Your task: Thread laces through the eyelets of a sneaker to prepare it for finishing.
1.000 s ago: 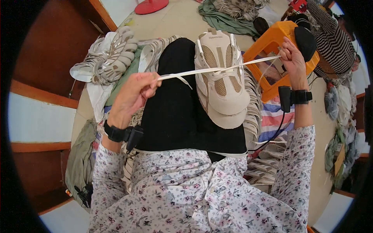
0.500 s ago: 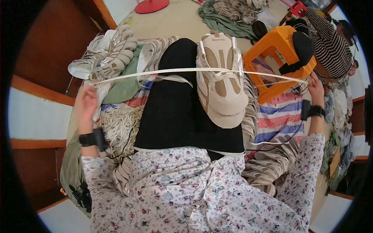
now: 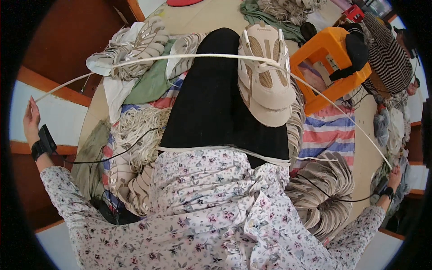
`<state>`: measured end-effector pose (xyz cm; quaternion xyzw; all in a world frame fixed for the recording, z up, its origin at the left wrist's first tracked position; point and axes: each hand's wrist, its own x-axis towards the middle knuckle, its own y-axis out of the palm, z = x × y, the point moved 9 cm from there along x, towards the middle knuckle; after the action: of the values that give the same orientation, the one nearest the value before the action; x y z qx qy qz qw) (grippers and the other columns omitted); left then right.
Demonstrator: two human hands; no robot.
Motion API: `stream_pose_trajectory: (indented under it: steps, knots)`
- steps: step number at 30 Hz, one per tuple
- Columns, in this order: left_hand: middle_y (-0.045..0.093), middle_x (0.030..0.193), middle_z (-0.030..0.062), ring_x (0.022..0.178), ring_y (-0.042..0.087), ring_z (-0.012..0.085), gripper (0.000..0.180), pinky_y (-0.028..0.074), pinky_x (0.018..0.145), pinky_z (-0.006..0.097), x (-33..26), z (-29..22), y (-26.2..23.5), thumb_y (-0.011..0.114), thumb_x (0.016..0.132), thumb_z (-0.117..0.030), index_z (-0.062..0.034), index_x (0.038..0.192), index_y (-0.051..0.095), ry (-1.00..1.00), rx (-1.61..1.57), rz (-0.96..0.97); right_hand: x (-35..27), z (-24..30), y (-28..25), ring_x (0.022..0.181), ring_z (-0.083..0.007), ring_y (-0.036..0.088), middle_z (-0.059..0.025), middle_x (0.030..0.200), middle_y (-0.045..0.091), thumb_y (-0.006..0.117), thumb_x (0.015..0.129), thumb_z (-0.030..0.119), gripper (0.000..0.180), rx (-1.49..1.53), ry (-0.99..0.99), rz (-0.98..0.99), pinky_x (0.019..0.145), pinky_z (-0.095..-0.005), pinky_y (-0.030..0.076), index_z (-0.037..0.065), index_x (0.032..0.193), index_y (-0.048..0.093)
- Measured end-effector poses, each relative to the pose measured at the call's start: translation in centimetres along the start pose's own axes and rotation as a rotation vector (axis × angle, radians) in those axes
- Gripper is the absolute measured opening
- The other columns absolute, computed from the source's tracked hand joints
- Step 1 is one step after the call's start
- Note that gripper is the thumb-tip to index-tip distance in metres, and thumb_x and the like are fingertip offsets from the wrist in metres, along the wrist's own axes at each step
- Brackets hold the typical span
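Head view: left fingers (image 3: 31, 114) and right fingers (image 3: 395, 175) pinch closed on a lace (image 3: 211, 56) crossing a shoe upper (image 3: 269, 92).

Black lap cloth (image 3: 202, 103): beige shoe uppers (image 3: 270, 94) | floor (image 3: 216, 18): striped sheet (image 3: 328, 135)

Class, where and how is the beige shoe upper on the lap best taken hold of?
I'd probably grip the beige shoe upper by its rounded toe, coming from the person's side, since the toe points toward the person and lies clear of the white shoelace crossing farther up.
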<state>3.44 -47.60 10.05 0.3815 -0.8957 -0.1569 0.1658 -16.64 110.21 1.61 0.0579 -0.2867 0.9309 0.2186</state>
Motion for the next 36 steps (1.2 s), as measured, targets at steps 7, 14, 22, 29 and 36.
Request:
stream_pose_trajectory:
  steps: [7, 14, 22, 29, 36]
  knots:
    - [0.047, 0.148, 0.0112, 0.139, 0.041, 0.0196, 0.049, 0.03, 0.114, 0.03, -4.2, -4.0, 12.7, 0.048, 0.104, -0.031, 0.0004, 0.141, 0.048, 0.794, 1.255, 0.234, -6.1, -1.3, -3.7, 0.07, -0.0074, 0.045, 0.0032, 0.084, 0.051, 0.048, 0.1, 0.009, 0.033, 0.125, 0.191, -0.149, 0.062, -0.0196, 0.04, 0.001, 0.131, 0.053]
    - [0.064, 0.122, 0.0109, 0.116, 0.058, 0.0162, 0.029, 0.043, 0.101, 0.029, -13.3, 18.5, 39.5, 0.052, 0.096, -0.014, 0.0016, 0.117, 0.065, 0.244, 0.362, 0.913, -9.4, 17.2, 33.7, 0.081, -0.0074, 0.059, -0.0021, 0.099, 0.066, 0.063, 0.095, 0.016, 0.024, 0.145, -0.048, 0.237, 0.069, -0.02, 0.048, 0.004, 0.115, 0.065]
    - [0.071, 0.086, 0.0071, 0.071, 0.068, 0.0112, 0.021, 0.053, 0.064, 0.019, -24.1, 33.1, 52.1, 0.064, 0.094, -0.019, 0.0014, 0.099, 0.07, -0.174, 0.458, 0.857, -16.8, 35.7, 61.6, 0.055, -0.0019, 0.038, 0.0087, 0.069, 0.05, 0.069, 0.092, 0.019, 0.015, 0.606, 0.091, 0.638, 0.048, -0.019, 0.027, 0.004, 0.096, 0.069]
    - [0.07, 0.083, 0.0051, 0.067, 0.067, 0.009, 0.023, 0.049, 0.058, 0.018, -26.2, 34.9, 51.9, 0.06, 0.097, -0.021, -0.0002, 0.094, 0.068, -0.29, 0.481, 0.955, -16.6, 36.2, 64.8, 0.049, -0.0016, 0.033, 0.0092, 0.061, 0.045, 0.069, 0.091, 0.014, 0.011, 0.621, 0.192, 0.788, 0.045, -0.0194, 0.022, 0.004, 0.088, 0.068]
    - [0.071, 0.079, 0.0083, 0.063, 0.066, 0.0091, 0.027, 0.049, 0.056, 0.019, -28.3, 34.7, 52.1, 0.06, 0.096, -0.022, 0.0033, 0.091, 0.067, -0.404, 0.414, 0.996, -16.0, 36.5, 65.2, 0.047, -0.0012, 0.03, 0.0094, 0.057, 0.043, 0.07, 0.085, 0.012, 0.009, 0.544, 0.251, 0.836, 0.044, -0.0205, 0.02, 0.003, 0.084, 0.067]
